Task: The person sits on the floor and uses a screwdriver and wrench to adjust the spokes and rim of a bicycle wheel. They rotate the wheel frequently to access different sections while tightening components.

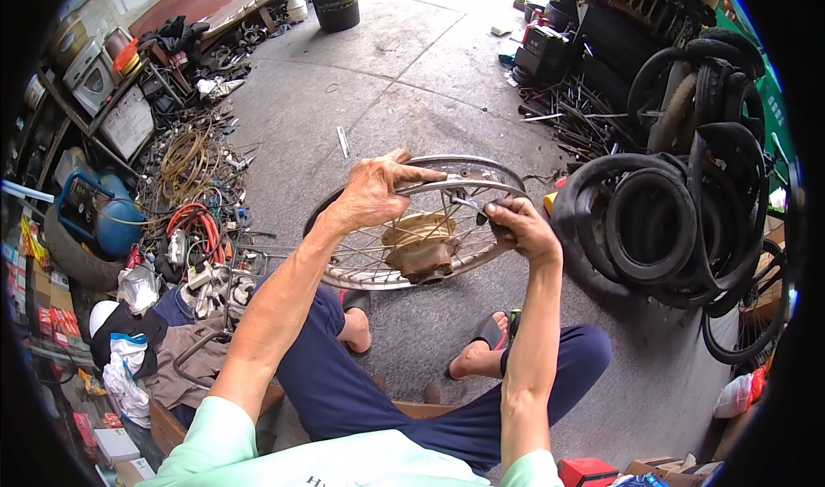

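A spoked wheel (391, 278) with a bare metal rim is held tilted in front of me, above my feet. Its worn, yellowish-brown hub (421, 245) sits amid thin spokes. My left hand (375, 193) grips the rim on its far left side, index finger stretched along the edge. At the right side of the rim, my right hand (526, 226) is closed around a small metal hand tool (467, 201), whose shiny end reaches in among the spokes near the rim. The fingers cover most of this tool, so its exact kind is unclear.
Black tyres (649, 225) are heaped at right, below a rack of tools. Cables and parts clutter the left, beside a blue air compressor (112, 216). A black bucket (335, 4) stands far off. One thin metal strip (343, 141) lies on the concrete floor.
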